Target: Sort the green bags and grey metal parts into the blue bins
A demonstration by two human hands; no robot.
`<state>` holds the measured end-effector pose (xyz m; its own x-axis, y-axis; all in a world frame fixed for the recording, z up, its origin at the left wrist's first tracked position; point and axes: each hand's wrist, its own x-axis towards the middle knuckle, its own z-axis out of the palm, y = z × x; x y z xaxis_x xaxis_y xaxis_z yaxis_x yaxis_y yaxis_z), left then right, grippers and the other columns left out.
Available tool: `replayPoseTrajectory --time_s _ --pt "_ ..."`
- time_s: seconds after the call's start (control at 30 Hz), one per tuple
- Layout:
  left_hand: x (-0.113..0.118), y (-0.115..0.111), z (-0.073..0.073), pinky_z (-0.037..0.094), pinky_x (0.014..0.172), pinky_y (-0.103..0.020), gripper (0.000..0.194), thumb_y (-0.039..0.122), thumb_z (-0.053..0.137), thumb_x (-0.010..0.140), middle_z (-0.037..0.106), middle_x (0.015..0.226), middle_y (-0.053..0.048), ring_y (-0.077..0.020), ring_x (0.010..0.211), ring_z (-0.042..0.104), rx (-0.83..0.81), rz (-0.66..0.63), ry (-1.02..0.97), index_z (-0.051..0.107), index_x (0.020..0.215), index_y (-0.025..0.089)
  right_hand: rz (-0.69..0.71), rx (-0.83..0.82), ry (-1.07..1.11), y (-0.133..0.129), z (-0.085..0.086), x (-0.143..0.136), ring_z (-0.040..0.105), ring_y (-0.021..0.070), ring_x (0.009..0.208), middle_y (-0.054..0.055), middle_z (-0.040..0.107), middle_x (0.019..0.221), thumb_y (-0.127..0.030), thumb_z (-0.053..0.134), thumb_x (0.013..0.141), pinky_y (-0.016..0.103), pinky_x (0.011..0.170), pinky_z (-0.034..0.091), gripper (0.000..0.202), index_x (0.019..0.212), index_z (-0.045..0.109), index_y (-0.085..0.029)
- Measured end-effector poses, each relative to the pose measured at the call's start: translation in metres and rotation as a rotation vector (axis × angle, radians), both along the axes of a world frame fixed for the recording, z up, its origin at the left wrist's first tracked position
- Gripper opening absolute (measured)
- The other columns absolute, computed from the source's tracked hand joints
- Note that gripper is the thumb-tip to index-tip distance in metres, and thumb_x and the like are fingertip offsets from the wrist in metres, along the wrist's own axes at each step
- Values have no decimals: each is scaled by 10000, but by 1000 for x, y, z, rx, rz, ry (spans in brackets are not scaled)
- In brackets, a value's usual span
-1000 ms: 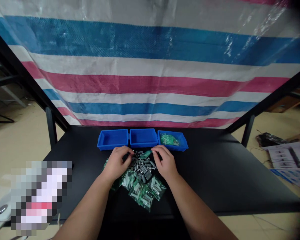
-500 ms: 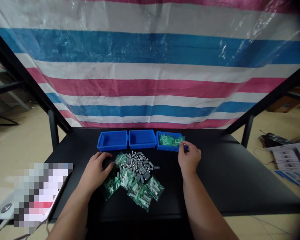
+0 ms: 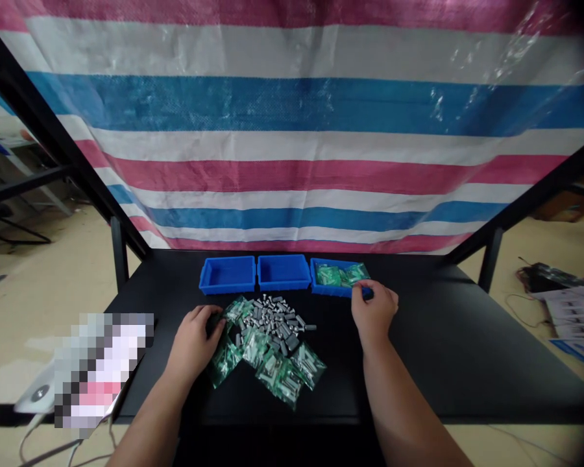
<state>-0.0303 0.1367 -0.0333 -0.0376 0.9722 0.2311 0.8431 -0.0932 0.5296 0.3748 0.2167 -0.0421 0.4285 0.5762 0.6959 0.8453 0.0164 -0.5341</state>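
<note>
My left hand [image 3: 198, 334] rests at the left edge of the pile, thumb and fingers apart, beside a green-tinted bag [image 3: 224, 360]; nothing shows between its fingertips. My right hand [image 3: 376, 307] is at the front right corner of the right blue bin [image 3: 338, 290], its fingers curled; whether they grip anything is hidden. Green bags [image 3: 331, 275] lie in that bin. Loose grey metal parts [image 3: 275, 319] are heaped between my hands, with several more small bags [image 3: 307, 364] of parts along the front of the heap.
The middle blue bin [image 3: 283, 271] and left blue bin [image 3: 228, 274] stand in a row with the right one on the black table [image 3: 448, 344]. A blurred-out flat device [image 3: 102, 370] with cables lies at the left edge. Striped sheeting [image 3: 296, 175] hangs behind.
The view has shifted, so the table's things appear slightly farther right. My right hand has drawn back a little from the bags in the right bin. My left hand stays by the pile.
</note>
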Motion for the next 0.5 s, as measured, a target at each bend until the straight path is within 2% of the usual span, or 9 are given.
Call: replayPoseTrajectory --time_s 0.1,0.23,0.37,0.5 --pt "1 0 -5 500 939 -429 262 399 548 944 680 1086 -85 -272 1022 626 79 15 11 674 1087 219 2 27 -7 4 3 10 596 257 810 77 690 808 -325 604 808 396 872 434 179 881 684 -183" --pt "1 1 -10 478 970 -466 284 354 544 930 668 1116 -105 -299 1046 610 150 79 83 677 1134 208 30 1 -85 16 9 25 624 272 920 113 715 962 -364 591 838 420 930 427 308 1040 722 -172" --pt "2 1 -10 468 967 -466 271 318 526 942 675 1125 -103 -304 1048 598 145 64 105 681 1136 209 76 -106 -154 25 5 34 639 270 942 97 733 937 -367 581 861 433 969 421 276 976 772 -204" --pt "2 1 -10 469 941 -440 224 301 514 955 686 1084 -93 -293 1026 601 147 54 88 673 1084 210 147 -58 -174 27 -3 38 661 255 938 89 736 948 -362 592 872 430 985 423 265 962 783 -201"
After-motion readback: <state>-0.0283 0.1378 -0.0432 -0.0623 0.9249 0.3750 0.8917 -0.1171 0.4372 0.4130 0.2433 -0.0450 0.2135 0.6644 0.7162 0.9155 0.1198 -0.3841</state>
